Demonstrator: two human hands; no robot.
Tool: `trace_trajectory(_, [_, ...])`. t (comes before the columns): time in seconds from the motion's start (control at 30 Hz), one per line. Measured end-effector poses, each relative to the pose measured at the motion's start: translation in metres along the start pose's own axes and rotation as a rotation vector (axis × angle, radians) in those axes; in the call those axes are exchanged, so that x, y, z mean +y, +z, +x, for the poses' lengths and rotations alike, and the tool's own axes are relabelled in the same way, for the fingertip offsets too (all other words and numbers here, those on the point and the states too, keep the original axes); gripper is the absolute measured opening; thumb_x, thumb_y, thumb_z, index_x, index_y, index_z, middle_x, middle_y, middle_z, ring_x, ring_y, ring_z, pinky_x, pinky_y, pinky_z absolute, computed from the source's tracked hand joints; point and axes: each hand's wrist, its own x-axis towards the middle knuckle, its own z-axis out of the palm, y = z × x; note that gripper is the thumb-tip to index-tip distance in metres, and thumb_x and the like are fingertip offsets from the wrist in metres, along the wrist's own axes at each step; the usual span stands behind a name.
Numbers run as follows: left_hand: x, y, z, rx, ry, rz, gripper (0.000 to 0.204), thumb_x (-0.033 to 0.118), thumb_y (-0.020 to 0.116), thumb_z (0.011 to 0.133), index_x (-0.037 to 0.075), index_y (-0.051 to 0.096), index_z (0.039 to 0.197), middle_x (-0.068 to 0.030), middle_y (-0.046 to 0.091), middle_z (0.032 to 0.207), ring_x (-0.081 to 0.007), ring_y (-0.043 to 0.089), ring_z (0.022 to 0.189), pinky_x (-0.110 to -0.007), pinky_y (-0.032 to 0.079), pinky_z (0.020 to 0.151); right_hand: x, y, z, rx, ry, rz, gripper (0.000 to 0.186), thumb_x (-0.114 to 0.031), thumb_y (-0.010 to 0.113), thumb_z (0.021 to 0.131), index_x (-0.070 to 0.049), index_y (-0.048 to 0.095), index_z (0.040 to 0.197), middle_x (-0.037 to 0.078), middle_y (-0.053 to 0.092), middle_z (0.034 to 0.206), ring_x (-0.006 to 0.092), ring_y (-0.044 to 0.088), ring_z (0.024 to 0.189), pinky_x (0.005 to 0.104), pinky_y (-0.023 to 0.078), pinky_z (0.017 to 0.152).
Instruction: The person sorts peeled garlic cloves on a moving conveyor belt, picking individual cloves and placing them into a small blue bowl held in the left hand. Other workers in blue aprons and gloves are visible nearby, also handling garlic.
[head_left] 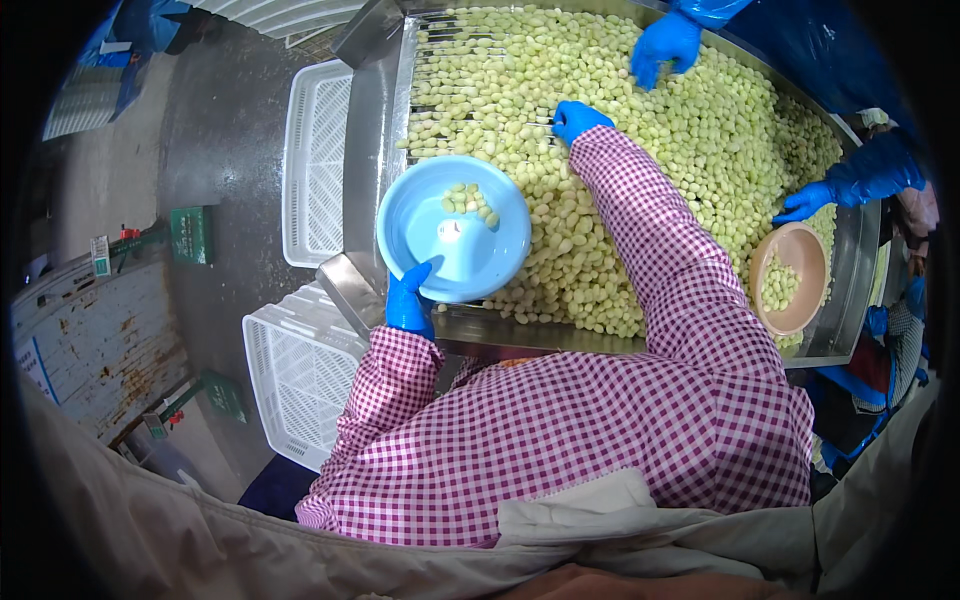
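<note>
My left hand [409,303], in a blue glove, grips the near rim of a light blue basin [400,215], with the thumb over the edge. Several pale green oval fruits [468,200] lie on the basin's bottom. The basin is over the left part of a metal sorting table heaped with more such grape-like fruits [700,150]. My right hand [578,122], also blue-gloved, reaches across to the heap's thinner side. Its fingers are curled closed at the fruits; whatever they hold is hidden. Both my sleeves are purple-and-white checked.
Across the table is a co-worker's gloved hand [665,50]; another gloved hand [805,201] touches the fruits at the right. Near it stands a peach-coloured basin [815,262] with fruits inside. White plastic crates [300,165] stand left of the table's metal edge [372,150], beside a metal chute [350,290].
</note>
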Motion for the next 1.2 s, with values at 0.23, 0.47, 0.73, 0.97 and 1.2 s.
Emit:
trace_trajectory(0.23, [-0.004, 0.007, 0.005, -0.002, 0.011, 0.041, 0.052, 0.007, 0.057, 0.082, -0.003, 0.042, 0.13, -0.0182, 0.053, 0.125, -0.0312, 0.053, 0.115, -0.044, 0.044, 0.099, 0.023, 0.01, -0.067, 0.016, -0.065, 0.788, 0.031, -0.028, 0.064, 0.087, -0.009, 0.062, 0.112, 0.007, 0.066, 0.097, 0.0176, 0.061, 0.086, 0.0317, 0.05, 0.079])
trace_trajectory(0.47, [0.005, 0.004, 0.017, 0.079, -0.013, 0.016, 0.053, 0.005, 0.056, 0.08, -0.003, 0.042, 0.13, -0.0193, 0.054, 0.124, -0.0336, 0.053, 0.115, -0.046, 0.045, 0.099, 0.053, 0.051, -0.169, 0.187, -0.138, 0.38, 0.041, -0.026, 0.054, 0.092, -0.01, 0.049, 0.129, 0.013, 0.057, 0.122, 0.0285, 0.054, 0.112, 0.0399, 0.041, 0.101])
trace_trajectory(0.73, [0.0, 0.026, 0.022, 0.065, -0.047, 0.034, 0.052, 0.004, 0.053, 0.079, -0.005, 0.041, 0.129, -0.0215, 0.053, 0.124, -0.0342, 0.054, 0.114, -0.045, 0.045, 0.1, 0.076, 0.049, -0.181, 0.101, -0.063, 0.281, 0.023, -0.018, 0.048, 0.095, -0.011, 0.062, 0.112, 0.01, 0.062, 0.114, 0.0214, 0.061, 0.098, 0.0333, 0.05, 0.091])
trace_trajectory(0.97, [0.005, 0.008, 0.034, 0.106, -0.015, 0.07, 0.051, 0.006, 0.054, 0.079, -0.004, 0.044, 0.128, -0.0205, 0.055, 0.121, -0.0336, 0.055, 0.112, -0.045, 0.046, 0.098, 0.056, 0.06, -0.171, 0.052, 0.185, 0.597, 0.03, -0.017, 0.044, 0.096, -0.012, 0.054, 0.124, 0.011, 0.057, 0.123, 0.0209, 0.06, 0.106, 0.033, 0.049, 0.094])
trace_trajectory(1.2, [0.012, 0.005, 0.02, 0.084, -0.002, 0.057, 0.055, 0.004, 0.055, 0.078, 0.0, 0.042, 0.131, -0.0195, 0.054, 0.124, -0.0346, 0.055, 0.112, -0.048, 0.046, 0.097, 0.05, 0.063, -0.167, -0.199, -0.088, 0.292, 0.034, -0.018, 0.045, 0.095, -0.015, 0.052, 0.128, 0.012, 0.052, 0.129, 0.0251, 0.054, 0.114, 0.0353, 0.044, 0.101])
